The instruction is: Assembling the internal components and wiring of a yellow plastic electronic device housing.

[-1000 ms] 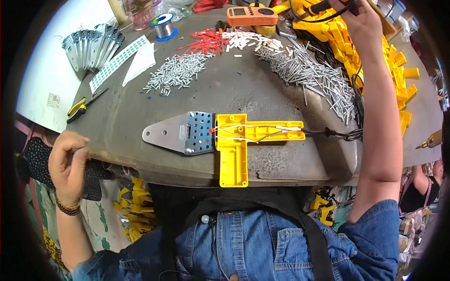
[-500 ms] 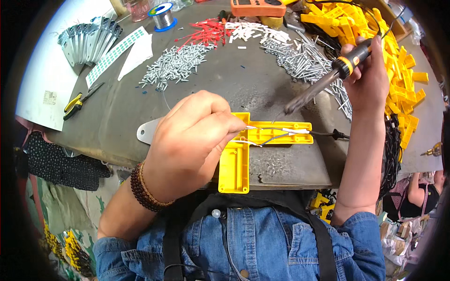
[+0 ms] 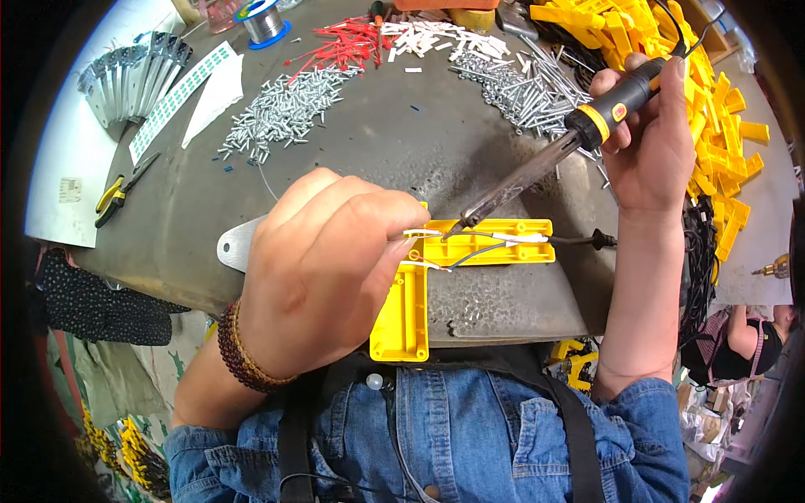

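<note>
Far left on the grey table (image 3: 352, 151): metal brackets (image 3: 126, 80) fanned out, yellow-handled pliers (image 3: 117, 194), a pile of silver screws (image 3: 281, 113), a solder spool (image 3: 264, 18) at top. Left hand (image 3: 323, 268) sits closed, fingertips pinched on a thin strand, likely solder wire, fed rightward to the joint; beaded bracelet (image 3: 243, 352) on the wrist. It covers most of a metal hinge plate (image 3: 235, 245). Just right of it lies the yellow L-shaped plastic part (image 3: 457, 260), one leg's long axis running left-right, the other dropping toward the table edge. White-sleeved wires (image 3: 470, 247) lie along the horizontal leg. Right hand (image 3: 650, 142) is wrapped tight round the soldering iron (image 3: 553, 159), which slants down-left, tip touching the wires near the L's corner. Left hand is nearer the joint; right stays well up and right. Yellow parts (image 3: 713, 92) heaped far right.
</note>
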Demonstrator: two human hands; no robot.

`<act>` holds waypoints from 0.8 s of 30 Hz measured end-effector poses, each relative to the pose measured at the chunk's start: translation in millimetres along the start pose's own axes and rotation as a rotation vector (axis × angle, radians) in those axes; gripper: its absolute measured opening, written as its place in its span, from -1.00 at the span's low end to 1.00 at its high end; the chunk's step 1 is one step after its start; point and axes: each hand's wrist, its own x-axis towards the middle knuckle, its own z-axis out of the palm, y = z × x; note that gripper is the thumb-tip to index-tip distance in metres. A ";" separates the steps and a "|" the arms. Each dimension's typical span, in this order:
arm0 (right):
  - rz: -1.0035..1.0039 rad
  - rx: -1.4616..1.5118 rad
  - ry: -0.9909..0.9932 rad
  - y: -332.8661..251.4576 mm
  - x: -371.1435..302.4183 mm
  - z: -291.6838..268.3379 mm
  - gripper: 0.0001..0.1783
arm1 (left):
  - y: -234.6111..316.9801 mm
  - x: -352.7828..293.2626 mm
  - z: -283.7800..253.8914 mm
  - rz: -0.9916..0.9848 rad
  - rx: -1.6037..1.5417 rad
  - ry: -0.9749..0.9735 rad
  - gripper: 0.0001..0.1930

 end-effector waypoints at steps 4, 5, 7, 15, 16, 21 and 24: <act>0.013 0.026 -0.018 -1.0 -1.4 0.1 -0.54 | -1.7 0.3 0.5 0.042 0.018 0.023 -0.72; 0.022 0.062 -0.038 -0.7 -1.3 0.7 -0.57 | -1.4 0.2 0.6 0.029 0.008 0.014 -0.72; 0.025 0.072 -0.059 -2.3 -1.6 -1.3 -0.57 | -0.6 0.4 1.1 0.015 -0.001 0.008 -0.72; 0.028 0.102 -0.108 -5.2 -1.0 -5.0 -0.55 | -0.7 0.7 5.1 0.031 -0.048 0.006 -0.73; 0.029 0.102 -0.109 -4.3 -0.2 -5.0 -0.55 | -0.9 0.5 4.9 0.030 -0.047 0.006 -0.73; 0.019 0.095 -0.116 -2.8 -1.3 0.4 -0.54 | -1.3 -2.5 5.9 0.013 -0.074 0.016 -0.74; 0.023 0.126 -0.106 -4.5 -0.5 -5.2 -0.54 | 0.2 -4.5 5.5 -0.039 -0.098 0.031 -0.73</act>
